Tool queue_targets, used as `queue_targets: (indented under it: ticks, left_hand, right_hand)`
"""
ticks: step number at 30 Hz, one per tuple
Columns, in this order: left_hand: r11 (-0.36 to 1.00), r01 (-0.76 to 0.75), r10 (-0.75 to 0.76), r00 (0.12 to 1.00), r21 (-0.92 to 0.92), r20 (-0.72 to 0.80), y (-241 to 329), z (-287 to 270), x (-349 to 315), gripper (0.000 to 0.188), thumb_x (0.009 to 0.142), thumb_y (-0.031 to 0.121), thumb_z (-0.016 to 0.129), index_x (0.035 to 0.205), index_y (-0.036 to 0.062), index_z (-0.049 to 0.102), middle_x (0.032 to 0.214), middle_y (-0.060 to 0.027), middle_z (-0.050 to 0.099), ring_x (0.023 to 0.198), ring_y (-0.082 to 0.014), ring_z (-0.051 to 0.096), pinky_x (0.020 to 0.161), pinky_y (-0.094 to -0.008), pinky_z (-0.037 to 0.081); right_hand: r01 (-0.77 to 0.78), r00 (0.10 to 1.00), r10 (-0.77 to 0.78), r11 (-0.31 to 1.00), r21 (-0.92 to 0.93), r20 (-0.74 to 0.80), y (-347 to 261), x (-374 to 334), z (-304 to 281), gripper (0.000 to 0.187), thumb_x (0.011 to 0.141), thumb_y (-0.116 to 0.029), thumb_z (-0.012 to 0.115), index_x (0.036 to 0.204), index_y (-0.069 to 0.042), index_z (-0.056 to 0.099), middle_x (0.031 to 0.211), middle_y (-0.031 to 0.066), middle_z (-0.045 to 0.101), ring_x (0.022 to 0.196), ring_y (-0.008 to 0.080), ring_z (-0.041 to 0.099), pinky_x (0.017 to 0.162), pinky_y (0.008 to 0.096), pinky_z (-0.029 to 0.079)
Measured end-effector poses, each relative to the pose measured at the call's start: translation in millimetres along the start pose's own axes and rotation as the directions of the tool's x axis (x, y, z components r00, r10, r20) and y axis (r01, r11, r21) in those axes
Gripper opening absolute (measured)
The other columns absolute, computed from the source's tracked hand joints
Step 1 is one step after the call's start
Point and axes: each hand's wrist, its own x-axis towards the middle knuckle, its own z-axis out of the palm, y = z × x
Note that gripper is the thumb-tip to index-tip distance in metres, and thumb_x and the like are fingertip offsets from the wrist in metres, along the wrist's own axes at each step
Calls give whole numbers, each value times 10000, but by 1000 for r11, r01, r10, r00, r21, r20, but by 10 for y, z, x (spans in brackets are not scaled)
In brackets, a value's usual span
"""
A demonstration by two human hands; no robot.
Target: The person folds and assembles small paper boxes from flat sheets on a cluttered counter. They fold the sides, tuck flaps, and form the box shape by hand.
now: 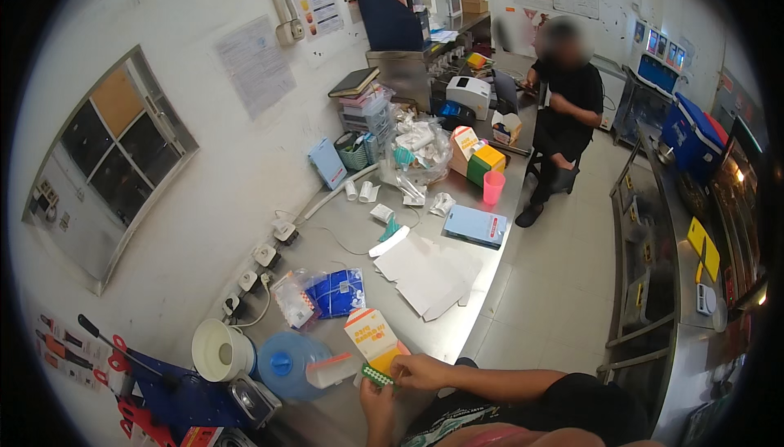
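Note:
At the near edge of the steel table, I hold an orange, yellow and green cardboard food box (380, 350) with its lid flap raised. My left hand (376, 402) grips the box from below, by the green side with white dots. The fingers of my right hand (420, 372) are closed on the yellow part at its right edge. Just left of the box lies a white open carton with an orange rim (333, 370). Beside that is a large blue water bottle (292, 364).
Flat white cardboard sheets (425, 274) and a blue packet (336, 293) lie farther up the steel table (343, 239). Beyond are a pink cup (493, 188), plastic bags (420, 145) and a printer (469, 96). Another person (565, 104) sits at the far end. Left stands a white bucket (219, 350).

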Motion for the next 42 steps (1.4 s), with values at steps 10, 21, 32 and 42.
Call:
queue_targets:
  ticks: [10,21,32,42]
  left_hand:
    - [557,-321,311,936,766,166,-116,-381,-207,546,711,30,727,1249,36,637,1071,-192,668,1002,-390,674,892,-486,535]
    - [497,-420,301,904,759,304,49,-367,-436,494,768,96,674,1261,66,653,1115,-202,643,1054,-442,632,923,-504,516]
    - [618,-481,267,872,621,410,-247,-768,-485,424,847,155,745,1259,94,663,1059,-187,662,1037,-407,657,880,-481,534]
    - [589,-261,355,934,765,46,-463,-962,-580,351,879,151,735,1217,84,667,1019,-170,667,991,-358,670,849,-455,535]
  right_hand:
    - [130,960,-95,984,119,-263,-41,137,247,587,971,-255,749,1438,18,521,1326,200,644,1103,289,684,968,401,558]
    - [63,832,-17,996,65,-554,90,-5,429,318,1002,-207,673,1233,13,662,1165,213,687,1017,340,695,898,424,564]
    - [-113,859,189,976,185,-475,434,122,685,198,937,-147,697,1002,38,727,867,154,729,796,243,710,772,403,557]
    - [-161,946,218,958,237,-239,430,294,1107,145,963,-93,731,1053,20,724,820,80,735,730,158,709,700,298,572]
